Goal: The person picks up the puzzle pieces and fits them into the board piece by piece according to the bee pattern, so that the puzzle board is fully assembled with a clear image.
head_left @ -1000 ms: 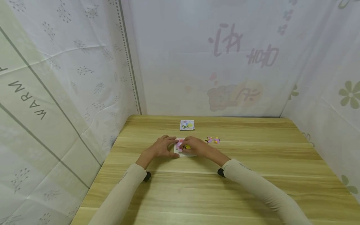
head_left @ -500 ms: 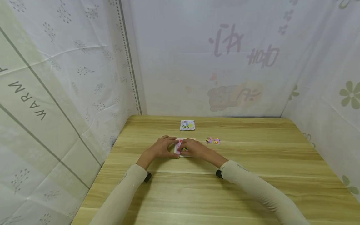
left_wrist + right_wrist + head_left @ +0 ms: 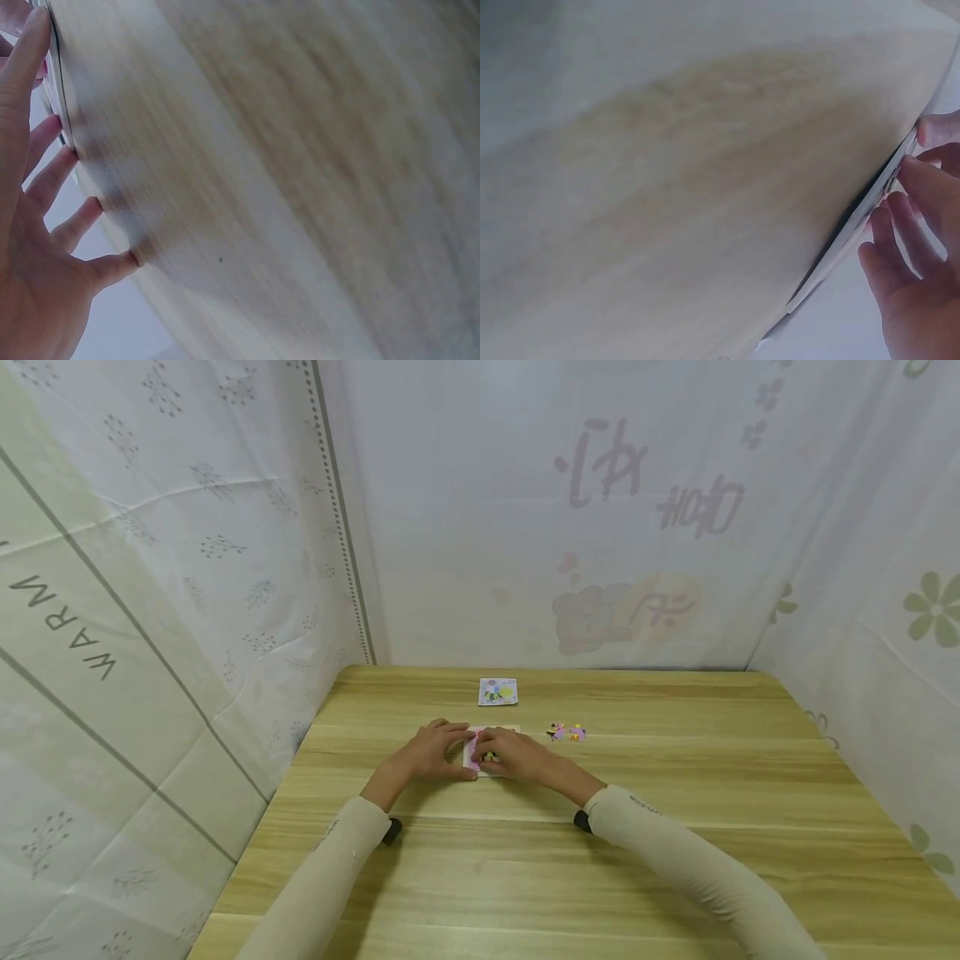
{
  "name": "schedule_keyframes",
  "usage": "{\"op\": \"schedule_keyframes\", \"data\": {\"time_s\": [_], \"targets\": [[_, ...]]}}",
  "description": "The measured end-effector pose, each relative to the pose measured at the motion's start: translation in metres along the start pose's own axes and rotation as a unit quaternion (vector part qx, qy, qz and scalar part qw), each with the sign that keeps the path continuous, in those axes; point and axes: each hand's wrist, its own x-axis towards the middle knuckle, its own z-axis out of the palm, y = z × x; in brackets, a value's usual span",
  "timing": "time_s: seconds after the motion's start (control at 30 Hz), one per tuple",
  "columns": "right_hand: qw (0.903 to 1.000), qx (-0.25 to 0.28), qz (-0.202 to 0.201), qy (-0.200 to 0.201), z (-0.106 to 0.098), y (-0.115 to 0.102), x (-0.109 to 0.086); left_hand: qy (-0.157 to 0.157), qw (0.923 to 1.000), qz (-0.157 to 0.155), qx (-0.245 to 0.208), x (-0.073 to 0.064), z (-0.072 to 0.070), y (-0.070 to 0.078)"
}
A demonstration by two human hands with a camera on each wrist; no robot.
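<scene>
A small, thin puzzle board [image 3: 512, 728] with a pale border lies flat on the table, pink pieces at its left side. My left hand [image 3: 429, 753] rests at its left end, thumb at the near corner and fingers at the far one. The left wrist view shows the left fingers [image 3: 52, 176] spread, several tips on the tabletop. Over the board, my right hand [image 3: 519, 755] has its fingers bent down, pinching a pink puzzle piece [image 3: 476, 760] against the surface; the hand hides much of the picture. In the right wrist view those fingertips [image 3: 909, 169] meet the board's face.
Two loose puzzle pieces, one pink and black [image 3: 556, 732] and one pink and yellow [image 3: 577, 733], lie right of the board. A square picture card [image 3: 498, 692] with a bee lies behind it. A wooden table [image 3: 480, 877] spreads below, with printed curtains [image 3: 487, 510] around.
My right hand has shifted slightly left and brought the tilted pink piece into line at the board's left side. The left hand stays in place, as do the loose pieces and card.
</scene>
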Motion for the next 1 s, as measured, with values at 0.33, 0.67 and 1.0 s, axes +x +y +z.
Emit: {"op": "schedule_keyframes", "data": {"time_s": [0.33, 0.67, 1.0], "targets": [[0.9998, -0.013, -0.010, -0.010, 0.000, 0.001, 0.002, -0.005, 1.0000, -0.001, -0.001, 0.000, 0.000, 0.000], [0.9994, 0.028, 0.021, 0.003, -0.002, 0.006, -0.004, -0.002, 1.0000, -0.004, -0.003, 0.001, 0.000, 0.001], [0.9961, 0.042, 0.078, 0.002, -0.012, 0.020, -0.019, -0.001, 1.0000, -0.003, -0.001, 0.001, -0.001, 0.001]]}}
